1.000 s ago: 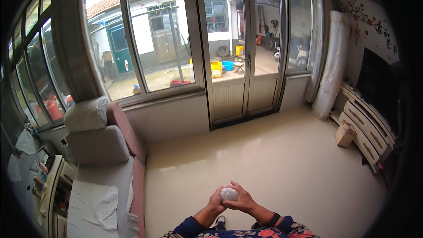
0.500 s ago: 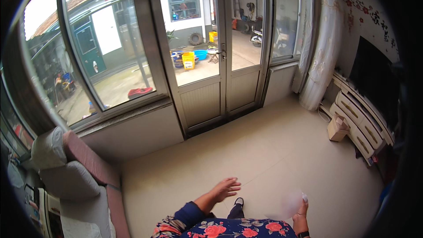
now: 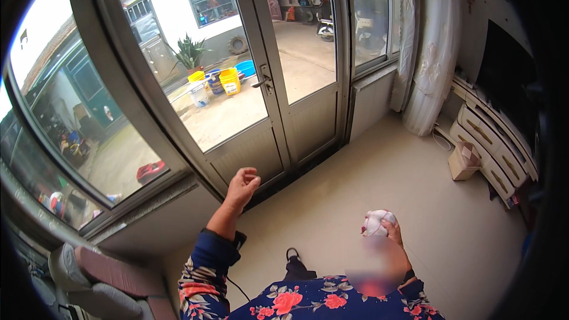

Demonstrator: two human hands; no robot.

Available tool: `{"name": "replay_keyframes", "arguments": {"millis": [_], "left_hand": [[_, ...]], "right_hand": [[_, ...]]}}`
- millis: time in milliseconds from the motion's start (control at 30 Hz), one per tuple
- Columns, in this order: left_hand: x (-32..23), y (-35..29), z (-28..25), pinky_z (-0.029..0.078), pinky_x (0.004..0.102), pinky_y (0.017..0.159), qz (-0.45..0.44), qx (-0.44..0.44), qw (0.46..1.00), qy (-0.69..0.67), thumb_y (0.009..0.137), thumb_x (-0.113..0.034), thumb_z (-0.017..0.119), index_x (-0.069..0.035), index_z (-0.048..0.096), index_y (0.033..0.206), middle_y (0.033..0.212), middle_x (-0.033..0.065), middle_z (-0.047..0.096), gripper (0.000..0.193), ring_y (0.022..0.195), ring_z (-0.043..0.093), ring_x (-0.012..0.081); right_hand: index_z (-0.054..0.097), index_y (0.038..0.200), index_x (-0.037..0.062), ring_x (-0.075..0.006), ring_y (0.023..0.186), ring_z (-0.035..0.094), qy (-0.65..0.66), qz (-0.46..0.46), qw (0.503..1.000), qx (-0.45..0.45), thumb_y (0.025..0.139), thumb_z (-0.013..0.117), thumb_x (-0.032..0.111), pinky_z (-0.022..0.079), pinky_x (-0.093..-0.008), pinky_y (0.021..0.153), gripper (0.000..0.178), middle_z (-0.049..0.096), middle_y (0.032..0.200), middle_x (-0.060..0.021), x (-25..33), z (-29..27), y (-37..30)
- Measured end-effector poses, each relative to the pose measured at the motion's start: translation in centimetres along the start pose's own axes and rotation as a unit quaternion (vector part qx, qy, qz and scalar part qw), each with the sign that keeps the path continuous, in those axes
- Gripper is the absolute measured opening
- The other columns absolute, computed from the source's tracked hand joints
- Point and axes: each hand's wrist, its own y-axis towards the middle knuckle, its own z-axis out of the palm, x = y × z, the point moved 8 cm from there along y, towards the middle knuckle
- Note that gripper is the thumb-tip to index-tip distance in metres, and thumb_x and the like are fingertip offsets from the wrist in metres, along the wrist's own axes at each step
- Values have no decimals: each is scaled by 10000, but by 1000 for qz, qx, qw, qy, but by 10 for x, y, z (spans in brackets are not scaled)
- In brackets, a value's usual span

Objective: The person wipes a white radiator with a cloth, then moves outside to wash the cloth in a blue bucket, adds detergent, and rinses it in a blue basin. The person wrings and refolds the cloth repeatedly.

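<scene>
My left hand [image 3: 242,188] is raised in front of the lower panel of the glazed metal double door [image 3: 278,136]. Its fingers are loosely bent and apart, holding nothing, and it does not touch the door. The door handle [image 3: 264,80] lies farther off, above that hand in the picture. In my right hand [image 3: 393,234] is a bunched white cloth [image 3: 377,223] with red edging, held out over the floor. A blurred patch hides part of the right wrist and forearm. Beside my left sleeve is a small black object [image 3: 239,240] with a thin cord.
Pinkish-grey sofa seats [image 3: 118,272] stand at the lower left, under a window sill [image 3: 145,204]. At right are a white curtain [image 3: 435,53], a drawer cabinet [image 3: 486,142] with a dark television [image 3: 504,83], and a small box [image 3: 464,162] on the floor. Yellow buckets [image 3: 229,81] stand outside.
I have come closer to the door. My left hand has moved up and leftward, its fingers more bent. My right hand has moved forward, and the cloth in it now shows clearly.
</scene>
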Motion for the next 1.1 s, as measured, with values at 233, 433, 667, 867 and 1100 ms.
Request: {"name": "replay_keyframes", "arguments": {"millis": [233, 433, 667, 867, 1100], "left_hand": [[-76, 232, -2, 404, 388, 823, 230, -127, 869, 419, 680, -235, 655, -113, 422, 1135, 1081, 111, 510, 525, 1017, 478, 292], [-72, 397, 15, 351, 381, 873, 137, -143, 812, 550, 622, -255, 678, -122, 399, 1184, 1139, 68, 466, 641, 1068, 441, 238], [-28, 496, 28, 373, 387, 864, 10, -79, 804, 589, 681, -321, 594, -88, 489, 1096, 1047, 117, 551, 487, 1004, 518, 269], [-13, 518, 22, 473, 405, 676, 4, -21, 800, 599, 685, -436, 565, -59, 623, 823, 783, 177, 617, 406, 778, 595, 325], [31, 511, -1, 457, 412, 586, -37, -128, 844, 520, 676, -483, 579, -96, 614, 711, 645, 149, 593, 390, 660, 584, 336]], "right_hand": [[507, 987, -30, -288, 663, 607, -108, 18, 991, -70, 713, 517, 168, 528, -388, 545, 339, 585, 859, -167, -6, 30, 86], [483, 964, -13, -311, 633, 603, -27, -12, 987, -159, 683, 541, 155, 528, -411, 492, 333, 578, 860, -172, 2, -7, 132], [473, 977, -3, -336, 593, 595, 5, 46, 980, -195, 664, 544, 129, 516, -437, 456, 346, 575, 812, -187, -16, -57, 236], [477, 999, 2, -323, 641, 606, -18, 145, 983, -111, 697, 543, 152, 518, -417, 470, 343, 585, 853, -174, -16, -41, 389], [480, 1009, 14, -318, 695, 613, -15, 228, 973, -24, 695, 562, 140, 527, -414, 527, 348, 589, 885, -175, -42, -17, 478]]}}
